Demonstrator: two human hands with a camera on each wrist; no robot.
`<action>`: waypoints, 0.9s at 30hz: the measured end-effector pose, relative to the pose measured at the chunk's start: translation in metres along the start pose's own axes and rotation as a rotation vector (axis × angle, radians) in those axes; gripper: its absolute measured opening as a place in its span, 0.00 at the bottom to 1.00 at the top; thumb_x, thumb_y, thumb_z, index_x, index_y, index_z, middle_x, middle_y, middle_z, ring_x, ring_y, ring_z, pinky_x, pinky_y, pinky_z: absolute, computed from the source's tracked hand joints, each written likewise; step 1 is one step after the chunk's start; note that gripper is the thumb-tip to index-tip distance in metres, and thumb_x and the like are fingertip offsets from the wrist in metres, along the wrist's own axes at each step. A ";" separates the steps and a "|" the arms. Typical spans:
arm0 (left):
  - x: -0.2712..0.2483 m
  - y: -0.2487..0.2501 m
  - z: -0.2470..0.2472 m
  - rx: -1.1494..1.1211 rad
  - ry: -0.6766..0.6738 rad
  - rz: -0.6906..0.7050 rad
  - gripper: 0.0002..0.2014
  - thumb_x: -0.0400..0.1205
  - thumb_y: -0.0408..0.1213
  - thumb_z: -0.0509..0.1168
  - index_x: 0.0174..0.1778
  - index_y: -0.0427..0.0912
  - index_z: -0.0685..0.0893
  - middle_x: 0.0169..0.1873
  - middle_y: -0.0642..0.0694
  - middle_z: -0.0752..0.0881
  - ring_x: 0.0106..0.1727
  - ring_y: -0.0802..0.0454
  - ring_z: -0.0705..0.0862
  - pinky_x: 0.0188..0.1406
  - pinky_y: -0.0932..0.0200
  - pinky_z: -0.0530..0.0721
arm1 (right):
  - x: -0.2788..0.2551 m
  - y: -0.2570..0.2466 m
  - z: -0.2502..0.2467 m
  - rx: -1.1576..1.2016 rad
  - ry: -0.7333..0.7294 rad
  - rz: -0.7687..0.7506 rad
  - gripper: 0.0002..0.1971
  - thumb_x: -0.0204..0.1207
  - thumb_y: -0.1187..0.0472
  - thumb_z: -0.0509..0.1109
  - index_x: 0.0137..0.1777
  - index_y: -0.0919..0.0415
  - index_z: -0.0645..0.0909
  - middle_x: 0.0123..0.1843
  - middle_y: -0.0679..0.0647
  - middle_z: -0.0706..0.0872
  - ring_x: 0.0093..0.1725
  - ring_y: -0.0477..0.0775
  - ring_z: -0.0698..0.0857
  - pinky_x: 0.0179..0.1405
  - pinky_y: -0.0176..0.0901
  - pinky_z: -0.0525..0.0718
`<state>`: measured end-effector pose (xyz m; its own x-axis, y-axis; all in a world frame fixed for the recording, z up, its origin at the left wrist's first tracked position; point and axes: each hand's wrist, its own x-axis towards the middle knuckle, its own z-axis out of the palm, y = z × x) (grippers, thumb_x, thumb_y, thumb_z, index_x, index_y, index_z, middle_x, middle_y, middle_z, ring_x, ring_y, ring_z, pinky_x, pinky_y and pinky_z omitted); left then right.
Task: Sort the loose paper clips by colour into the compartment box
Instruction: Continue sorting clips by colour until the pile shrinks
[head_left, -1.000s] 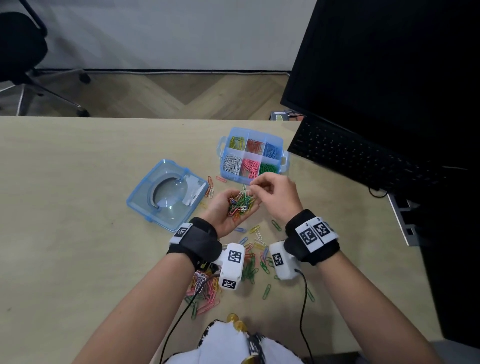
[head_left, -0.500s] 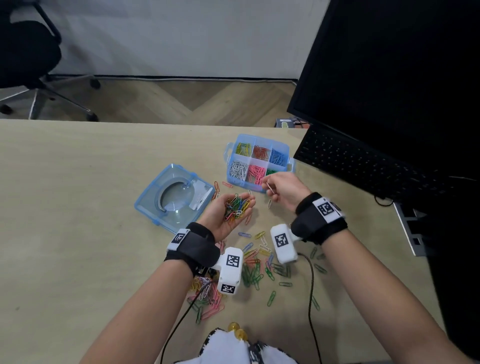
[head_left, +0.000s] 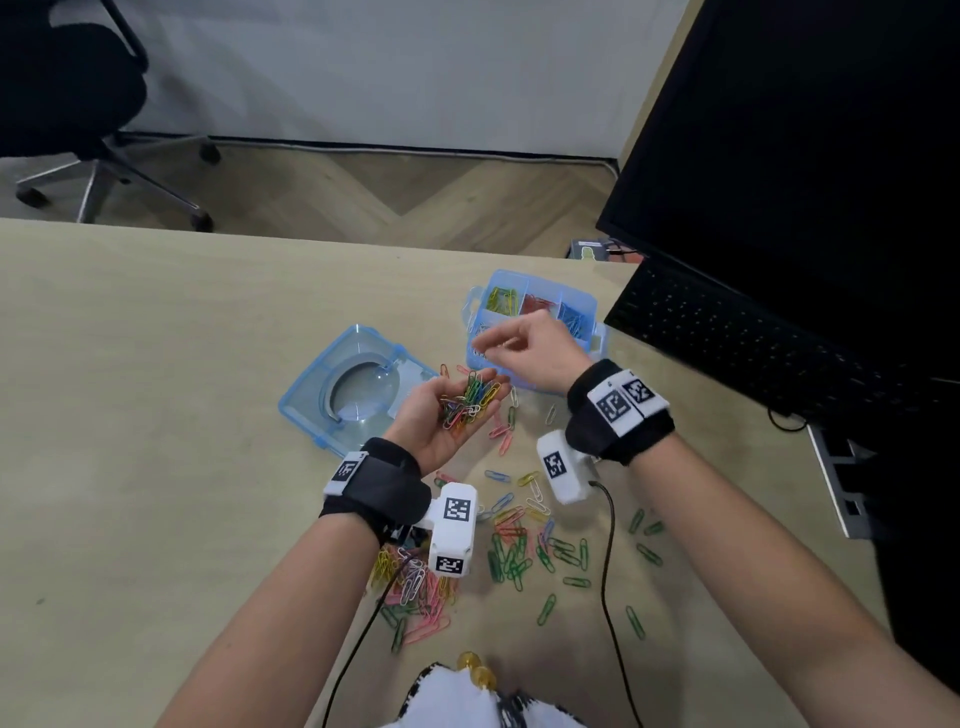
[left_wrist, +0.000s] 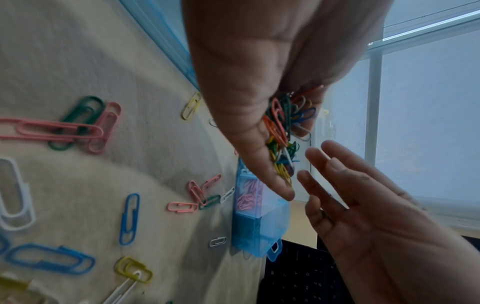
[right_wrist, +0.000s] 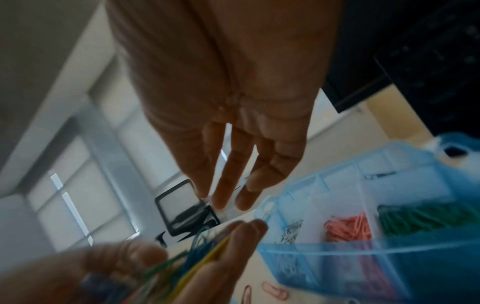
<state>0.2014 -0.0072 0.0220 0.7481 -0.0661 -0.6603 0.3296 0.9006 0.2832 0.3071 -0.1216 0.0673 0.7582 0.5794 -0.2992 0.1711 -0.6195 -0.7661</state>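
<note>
My left hand (head_left: 453, 397) is palm up just in front of the box and cups a heap of mixed-colour paper clips (head_left: 470, 402); the left wrist view shows that heap (left_wrist: 283, 127) held between thumb and fingers. The right hand (head_left: 498, 345) hovers over the near-left corner of the blue compartment box (head_left: 587, 306), by the white-clip cell. In the right wrist view its fingers (right_wrist: 223, 185) are straight and hold nothing. A white clip (right_wrist: 266, 215) sits at the box rim (right_wrist: 337, 247). Many loose clips (head_left: 514, 545) lie on the table near my wrists.
The box's blue lid (head_left: 358, 384) lies upside down to the left of the box. A black keyboard (head_left: 753, 338) and a monitor (head_left: 805, 156) fill the right side. An office chair (head_left: 67, 104) stands beyond the table's far edge. A cable (head_left: 605, 571) trails from my right wrist.
The right hand took a white clip from the heap in my left palm, carried it out over the box and opened its fingers. My left hand has stayed cupped.
</note>
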 end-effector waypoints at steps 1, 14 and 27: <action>0.000 0.000 0.002 -0.010 0.000 0.008 0.17 0.82 0.27 0.49 0.57 0.26 0.81 0.55 0.30 0.86 0.53 0.40 0.88 0.56 0.48 0.85 | -0.009 -0.001 0.003 -0.063 -0.028 -0.050 0.09 0.76 0.65 0.72 0.53 0.56 0.89 0.44 0.44 0.88 0.43 0.44 0.87 0.49 0.38 0.85; -0.012 0.004 0.006 -0.067 -0.031 -0.025 0.22 0.85 0.36 0.45 0.49 0.24 0.80 0.44 0.28 0.88 0.41 0.40 0.91 0.42 0.49 0.89 | -0.035 -0.003 0.011 -0.236 -0.055 -0.238 0.16 0.70 0.63 0.76 0.58 0.56 0.89 0.47 0.48 0.86 0.44 0.41 0.82 0.45 0.25 0.76; -0.010 0.010 0.002 -0.040 -0.026 -0.040 0.19 0.84 0.34 0.46 0.61 0.27 0.76 0.54 0.28 0.84 0.44 0.39 0.90 0.50 0.45 0.87 | -0.029 0.001 0.013 -0.013 0.013 -0.210 0.14 0.64 0.75 0.79 0.49 0.63 0.88 0.42 0.52 0.88 0.36 0.40 0.85 0.41 0.27 0.83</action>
<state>0.1980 0.0015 0.0325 0.7494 -0.1129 -0.6524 0.3369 0.9133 0.2288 0.2773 -0.1326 0.0680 0.7133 0.6895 -0.1259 0.3341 -0.4924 -0.8037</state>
